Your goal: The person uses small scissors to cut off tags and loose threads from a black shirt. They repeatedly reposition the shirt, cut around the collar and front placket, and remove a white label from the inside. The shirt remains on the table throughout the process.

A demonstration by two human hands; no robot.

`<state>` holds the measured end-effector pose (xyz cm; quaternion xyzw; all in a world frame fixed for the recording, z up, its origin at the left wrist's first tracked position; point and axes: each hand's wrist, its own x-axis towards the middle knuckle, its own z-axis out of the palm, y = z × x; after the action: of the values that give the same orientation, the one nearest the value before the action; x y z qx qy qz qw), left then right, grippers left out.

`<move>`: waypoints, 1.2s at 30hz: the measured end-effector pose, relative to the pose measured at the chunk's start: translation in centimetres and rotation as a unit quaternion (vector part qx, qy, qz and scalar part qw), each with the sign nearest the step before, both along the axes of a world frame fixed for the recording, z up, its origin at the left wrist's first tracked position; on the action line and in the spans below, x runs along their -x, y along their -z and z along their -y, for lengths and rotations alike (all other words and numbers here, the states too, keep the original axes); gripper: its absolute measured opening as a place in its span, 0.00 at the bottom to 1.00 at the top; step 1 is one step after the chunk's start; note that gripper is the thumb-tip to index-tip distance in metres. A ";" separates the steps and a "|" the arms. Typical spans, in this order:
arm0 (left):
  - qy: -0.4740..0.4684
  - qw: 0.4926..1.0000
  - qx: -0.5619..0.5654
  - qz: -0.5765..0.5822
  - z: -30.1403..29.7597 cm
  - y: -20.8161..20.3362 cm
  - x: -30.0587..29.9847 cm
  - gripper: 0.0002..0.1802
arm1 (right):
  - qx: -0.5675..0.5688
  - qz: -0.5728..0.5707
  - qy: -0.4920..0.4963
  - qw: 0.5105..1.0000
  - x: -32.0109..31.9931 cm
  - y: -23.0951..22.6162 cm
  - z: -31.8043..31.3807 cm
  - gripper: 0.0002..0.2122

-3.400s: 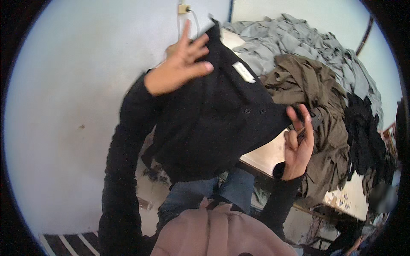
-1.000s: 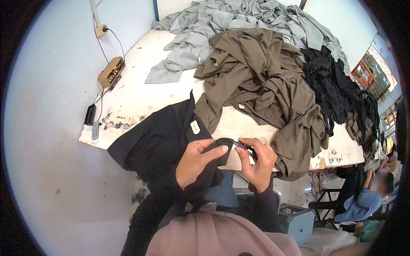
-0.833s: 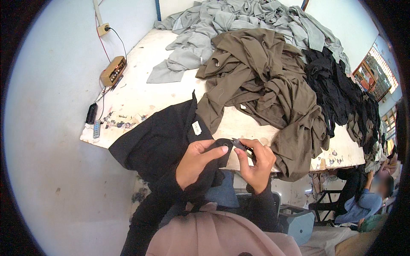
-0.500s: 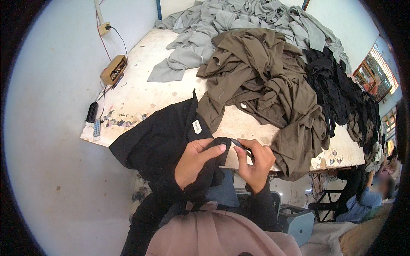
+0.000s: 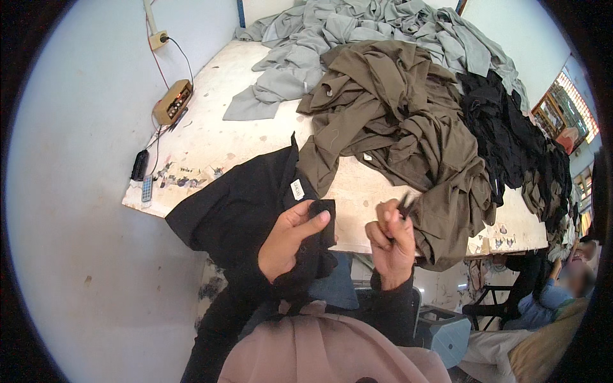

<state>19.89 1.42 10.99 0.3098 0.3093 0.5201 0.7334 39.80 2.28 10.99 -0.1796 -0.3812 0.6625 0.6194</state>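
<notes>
My left hand [image 5: 288,239] pinches the edge of a black garment [image 5: 233,195] between thumb and fingers. The cloth spreads over the table's near left edge and hangs down toward my lap. A white label [image 5: 296,189] shows on it, just above that hand. To the right, apart from the cloth, my right hand [image 5: 391,246] is raised with its fingers curled around small dark thread snips [image 5: 405,205]. Their tips point up and are smeared by motion.
A brown garment heap [image 5: 396,115] covers the table's middle, with grey garments [image 5: 357,29] behind and black ones [image 5: 495,127] to the right. At left lie a radio-like box [image 5: 172,104] with wires and a remote control [image 5: 147,189]. Another person [image 5: 552,297] sits at far right.
My right hand has moved away from the black cloth, right and slightly up, turning the snips upward. The left hand keeps its pinch on the cloth.
</notes>
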 end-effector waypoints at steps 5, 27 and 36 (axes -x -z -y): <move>0.016 0.999 0.042 0.024 -0.2 -0.2 0.5 0.10 | -0.124 0.297 0.169 0.932 0.0 0.1 0.2 0.12; 0.050 0.995 0.058 0.070 -0.2 -0.6 -0.1 0.09 | -0.339 0.479 0.289 0.757 1.3 1.6 -0.5 0.09; -0.288 0.770 -0.400 -0.405 0.6 -0.2 -0.4 0.14 | -0.124 0.391 0.272 0.871 1.2 1.6 0.8 0.10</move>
<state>20.27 0.87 11.18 0.6536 0.4159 0.6102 0.1661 38.60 1.44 9.41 -0.4422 -0.6070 0.2905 0.5930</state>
